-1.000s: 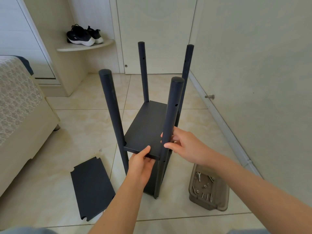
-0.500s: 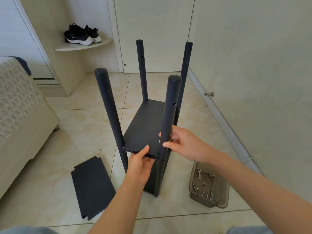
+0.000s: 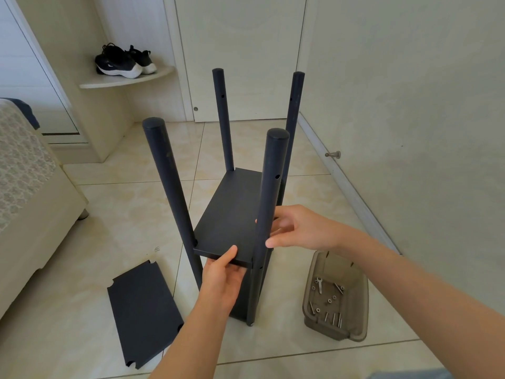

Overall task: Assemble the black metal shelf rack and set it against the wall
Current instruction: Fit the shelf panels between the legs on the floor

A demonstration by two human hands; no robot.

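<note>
The black rack stands upright on the tiled floor, several round posts rising around a black shelf panel [image 3: 232,212]. My left hand [image 3: 222,280] grips that panel's near edge, thumb on top and fingers underneath. My right hand [image 3: 297,228] holds the near right post [image 3: 269,203] just above the panel, thumb and fingers on either side of it. A second, loose shelf panel [image 3: 143,310] with notched corners lies flat on the floor to the left.
A brownish plastic tray [image 3: 352,332] with bolts, nuts and a small wrench sits on the floor to the right, near the wall. A bed [image 3: 30,203] stands at the left. A corner shelf with black sneakers [image 3: 123,62] is at the back.
The view has shifted slightly. Both hands stay on the rack, and my right hand's fingers have loosened a little around the near right post.
</note>
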